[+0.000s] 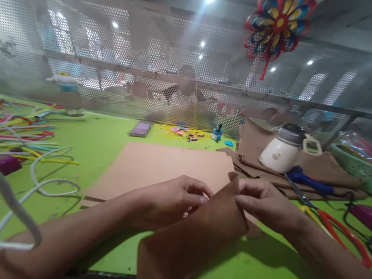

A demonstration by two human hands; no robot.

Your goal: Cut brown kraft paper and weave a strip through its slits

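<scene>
A sheet of brown paper or thin card (201, 233) is held up at a slant over the front of the green table, its lower end bent and hanging past the table's front edge. My left hand (178, 200) grips its upper left edge with bent fingers. At the upper right corner, my right hand (263, 200) pinches the sheet between thumb and fingers. Behind both hands a stack of light brown sheets (169, 164) lies flat on the green table (102, 147). The held sheet hides part of the stack and some of my left fingers.
Scissors (308, 201), a purple power strip (370, 219), a white jug (282, 150) on folded brown cloth (335, 173) and a green basket (363, 172) stand right. Colored strips (42, 139) and a white cable (34, 188) lie left. Paper scraps (187, 133) and a blue bottle (217, 133) are behind.
</scene>
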